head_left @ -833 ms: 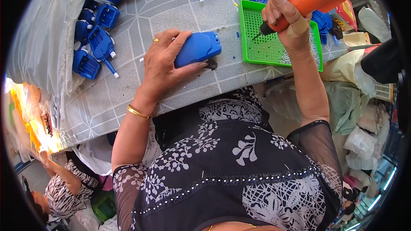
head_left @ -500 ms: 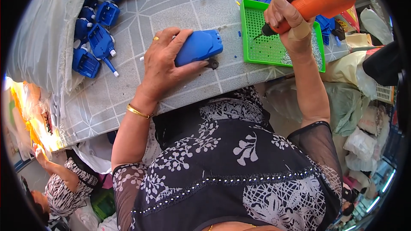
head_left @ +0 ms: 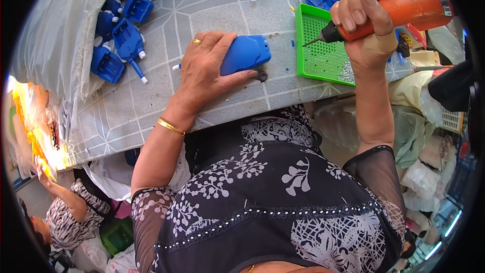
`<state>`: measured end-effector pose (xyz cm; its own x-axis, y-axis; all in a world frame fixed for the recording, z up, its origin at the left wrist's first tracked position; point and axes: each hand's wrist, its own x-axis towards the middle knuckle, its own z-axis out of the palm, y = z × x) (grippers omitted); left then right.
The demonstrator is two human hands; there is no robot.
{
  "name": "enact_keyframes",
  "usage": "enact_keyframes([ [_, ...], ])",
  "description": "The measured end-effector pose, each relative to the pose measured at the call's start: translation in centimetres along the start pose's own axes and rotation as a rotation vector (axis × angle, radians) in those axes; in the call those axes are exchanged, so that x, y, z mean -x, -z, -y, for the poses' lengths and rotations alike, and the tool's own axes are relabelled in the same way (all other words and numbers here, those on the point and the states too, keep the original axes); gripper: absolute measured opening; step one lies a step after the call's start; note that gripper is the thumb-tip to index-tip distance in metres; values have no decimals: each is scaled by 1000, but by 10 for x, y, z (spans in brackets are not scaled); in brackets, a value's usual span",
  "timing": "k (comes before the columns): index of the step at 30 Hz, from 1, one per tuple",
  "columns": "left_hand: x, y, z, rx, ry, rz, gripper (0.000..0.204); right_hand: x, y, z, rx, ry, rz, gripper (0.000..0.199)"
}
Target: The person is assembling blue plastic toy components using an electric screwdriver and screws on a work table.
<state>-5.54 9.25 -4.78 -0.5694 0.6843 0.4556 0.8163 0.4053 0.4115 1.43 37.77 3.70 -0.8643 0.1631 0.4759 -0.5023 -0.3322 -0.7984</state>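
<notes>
Orange drill (head_left: 417, 9) fills the curled right hand (head_left: 368, 26) over the green tray (head_left: 301, 40); left of that, the left hand (head_left: 207, 65) hugs a blue case (head_left: 246, 53), best kept still.

No lettering or numbers can be read.

Downward fisheye view, head height

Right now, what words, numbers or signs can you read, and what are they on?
None that I can read out.
Orange power tool: small pale label near its back end, too small to read.
Blue housing: no lettering visible.
Green tray: no lettering visible.
Pale sack at the right: reddish marks, too blurred to read.
</notes>
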Motion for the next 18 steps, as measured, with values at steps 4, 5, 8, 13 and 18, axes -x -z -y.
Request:
enact_keyframes([
  [4, 0, 0, 0, 13, 2, -15, 68, 0, -20, -5, 23, -14, 13, 9],
  [5, 1, 1, 1, 13, 4, -21, 68, 1, -21, -6, 23, -17, 16, 9],
  [8, 1, 1, 1, 19, 16, -22, 68, 6, -9, -5, 130, -3, -89, 11],
  [13, 0, 2, 1, 26, 24, -1, 68, 14, 9, -9, 132, 15, -268, 16],
  [18, -1, 1, 0, 18, 9, -30, 67, 20, 13, -17, 141, 18, -289, 16],
])
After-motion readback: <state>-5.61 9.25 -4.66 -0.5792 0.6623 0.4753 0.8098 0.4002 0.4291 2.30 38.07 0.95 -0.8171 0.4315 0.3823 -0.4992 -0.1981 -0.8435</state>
